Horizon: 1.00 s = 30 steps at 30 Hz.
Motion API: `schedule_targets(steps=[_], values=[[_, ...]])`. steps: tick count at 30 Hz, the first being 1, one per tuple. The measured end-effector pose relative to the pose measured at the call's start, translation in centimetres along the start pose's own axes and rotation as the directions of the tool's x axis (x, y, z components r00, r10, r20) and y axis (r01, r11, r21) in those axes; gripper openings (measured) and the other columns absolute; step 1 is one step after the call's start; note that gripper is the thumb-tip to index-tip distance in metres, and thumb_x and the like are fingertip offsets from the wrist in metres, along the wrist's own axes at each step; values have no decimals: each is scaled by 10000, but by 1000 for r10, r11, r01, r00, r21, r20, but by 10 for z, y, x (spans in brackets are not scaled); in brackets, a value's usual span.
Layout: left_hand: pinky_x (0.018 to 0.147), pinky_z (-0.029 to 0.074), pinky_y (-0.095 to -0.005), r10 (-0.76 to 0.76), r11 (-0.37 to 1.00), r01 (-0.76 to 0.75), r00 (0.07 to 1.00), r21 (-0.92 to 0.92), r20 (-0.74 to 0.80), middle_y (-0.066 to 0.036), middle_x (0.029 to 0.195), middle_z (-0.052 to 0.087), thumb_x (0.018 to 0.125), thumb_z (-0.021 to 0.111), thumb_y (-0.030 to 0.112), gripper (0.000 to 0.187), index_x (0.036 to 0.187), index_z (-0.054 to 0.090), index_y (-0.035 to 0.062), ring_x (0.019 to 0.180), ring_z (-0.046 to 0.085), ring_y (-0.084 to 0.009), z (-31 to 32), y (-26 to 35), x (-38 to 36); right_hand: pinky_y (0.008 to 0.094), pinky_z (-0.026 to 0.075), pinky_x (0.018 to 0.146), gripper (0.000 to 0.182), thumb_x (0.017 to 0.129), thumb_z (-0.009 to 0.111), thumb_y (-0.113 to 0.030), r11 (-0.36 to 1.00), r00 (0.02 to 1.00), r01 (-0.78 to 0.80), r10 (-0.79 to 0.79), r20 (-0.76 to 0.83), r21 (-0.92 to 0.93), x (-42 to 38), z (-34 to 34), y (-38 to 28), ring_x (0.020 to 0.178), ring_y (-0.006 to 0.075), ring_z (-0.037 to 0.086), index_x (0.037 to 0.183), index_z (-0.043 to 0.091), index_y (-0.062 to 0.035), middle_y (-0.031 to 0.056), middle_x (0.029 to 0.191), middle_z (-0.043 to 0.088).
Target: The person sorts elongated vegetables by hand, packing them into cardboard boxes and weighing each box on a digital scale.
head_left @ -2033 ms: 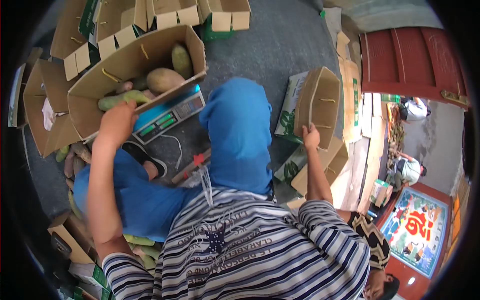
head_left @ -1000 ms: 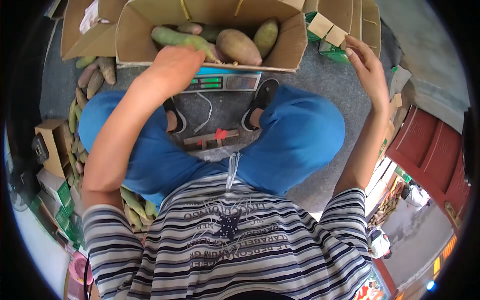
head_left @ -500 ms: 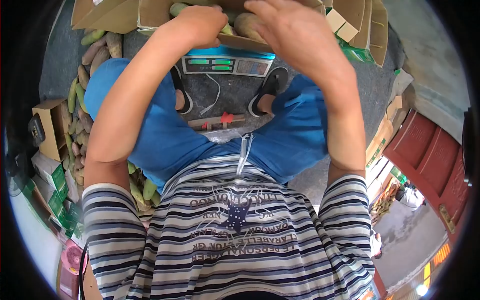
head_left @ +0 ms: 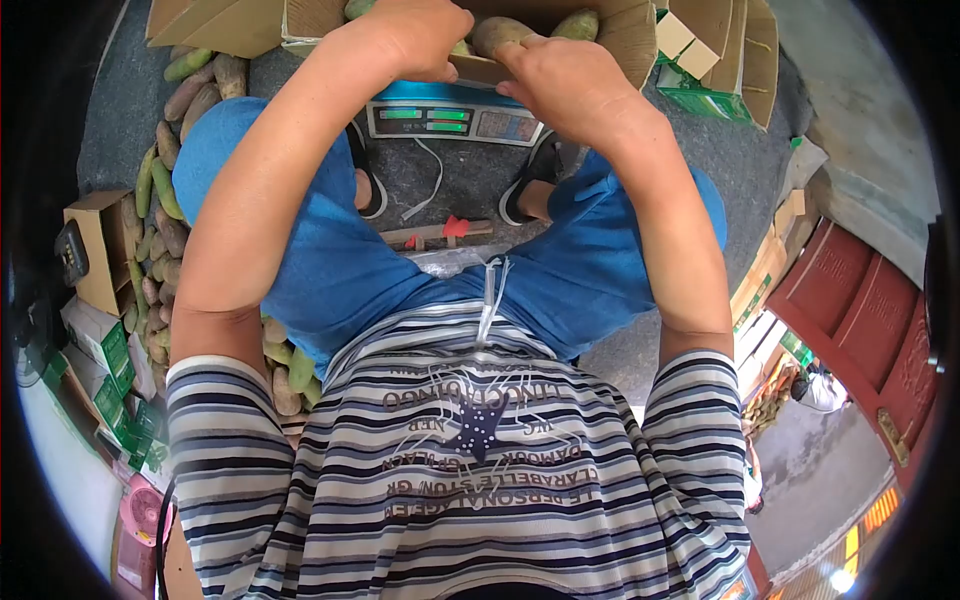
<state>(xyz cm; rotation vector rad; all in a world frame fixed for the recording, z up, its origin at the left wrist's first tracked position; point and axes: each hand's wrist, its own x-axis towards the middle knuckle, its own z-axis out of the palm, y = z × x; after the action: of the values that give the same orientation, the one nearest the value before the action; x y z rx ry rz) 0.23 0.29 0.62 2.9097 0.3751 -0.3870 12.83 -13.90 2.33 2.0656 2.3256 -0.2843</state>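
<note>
An open cardboard box (head_left: 630, 38) holding several long tubers stands on a blue-topped scale (head_left: 440, 122) with lit green displays. My left hand (head_left: 420, 40) is at the box's near wall, with its thumb outside and its other fingers over the edge. Across from it, my right hand (head_left: 570, 78) grips the same wall, its thumb low on the outside and its fingertips beside a brown tuber (head_left: 500, 36). A greener tuber (head_left: 577, 25) lies farther right in the box. Part of the contents is hidden behind my left hand.
Many tubers (head_left: 168, 235) are piled on the floor at the left, beside an open carton (head_left: 97, 250). More cartons (head_left: 715, 100) stand at the upper right. Between my feet lies a wooden strip (head_left: 440, 236) with red pieces. A red door (head_left: 850, 320) is at the right.
My right hand has come down and left from above the box onto its near wall. My left hand has shifted slightly right and up. More of the tubers at the right now shows.
</note>
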Motion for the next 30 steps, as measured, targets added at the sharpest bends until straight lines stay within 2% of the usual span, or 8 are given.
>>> schedule_targets(steps=[5,14,17,20,30], values=[[808,484,-404,10,1000,-10,1000,-9,-25,-171,1024,596,718,706,247,579,1178,471,-13,985,578,-321,3,1,0,409,500,662,245,824,592,-233,1000,1000,-7,7,-8,6,-1,1,0,822,312,613,961,540,-36,136,876,614],[789,480,-423,43,999,-43,998,-6,35,-168,998,595,738,676,225,449,1098,523,4,939,582,-335,1,3,2,414,487,654,237,811,601,-207,997,999,-21,18,37,72,4,0,-3,808,318,609,949,545,-23,141,854,612],[795,476,-425,74,997,-74,997,10,-7,-166,994,593,746,667,223,420,1079,530,7,941,580,-336,6,2,2,407,492,654,238,808,604,-203,998,998,-33,30,48,49,6,3,-4,809,313,611,949,546,-20,138,852,613],[803,473,-427,47,998,-48,999,-39,-19,-163,996,592,753,663,227,400,1066,537,13,950,577,-334,4,5,-1,399,497,655,240,803,608,-202,998,999,-31,30,19,55,5,6,-3,811,307,615,947,548,-20,135,866,615],[782,482,-428,29,1000,-29,1000,-9,4,-159,982,600,780,648,225,350,1052,545,31,934,583,-338,3,5,-2,391,500,650,248,786,625,-198,999,1000,-29,29,10,31,3,6,-3,806,297,621,946,552,-24,136,899,615]])
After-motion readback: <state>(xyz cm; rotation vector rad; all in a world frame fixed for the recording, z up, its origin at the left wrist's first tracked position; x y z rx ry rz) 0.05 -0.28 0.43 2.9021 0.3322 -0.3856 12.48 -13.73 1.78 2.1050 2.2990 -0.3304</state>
